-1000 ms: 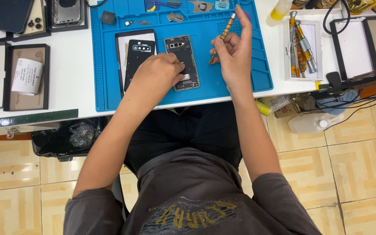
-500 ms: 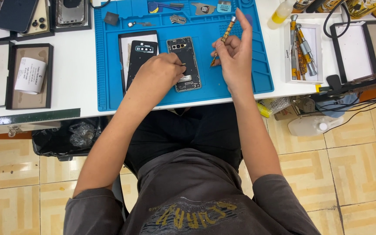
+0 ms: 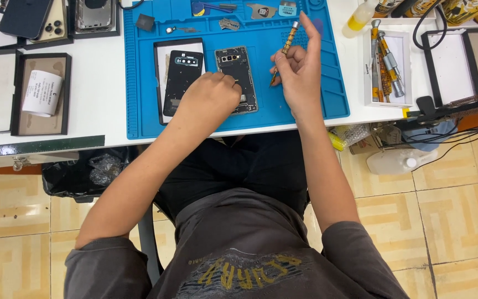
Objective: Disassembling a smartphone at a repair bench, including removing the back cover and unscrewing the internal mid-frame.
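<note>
1. Your left hand [image 3: 210, 99] rests curled on the opened phone [image 3: 238, 78], fingertips pressing on its left edge and lower part. It pins the phone down rather than wrapping around it, and nothing shows inside the curl.
2. That opened phone lies face down, back removed, upright near the middle of the blue work mat [image 3: 311, 99], with its camera cluster at the far end.
3. Your right hand [image 3: 300, 72] is clenched around a slim screwdriver [image 3: 284, 49] with a banded handle. The forefinger stretches up along the shaft past the metal cap, while thumb and remaining fingers pinch the lower part.
4. The screwdriver tilts, cap far and right, tip near and left, hanging just right of the opened phone; whether the tip touches the mat cannot be told.
5. Just left of your left hand lies a black back cover [image 3: 181, 80] on a dark-rimmed white tray [image 3: 161, 55].
6. Along the mat's far edge sit small picks and parts [image 3: 229, 23].
7. Right of the mat, a white tray [image 3: 368, 83] holds more screwdrivers [image 3: 385, 63].
8. Far left on the white bench, two black frames [image 3: 15, 94] lie flat, one bearing a paper roll [image 3: 41, 93], with several phones [image 3: 26, 19] beyond them.
</note>
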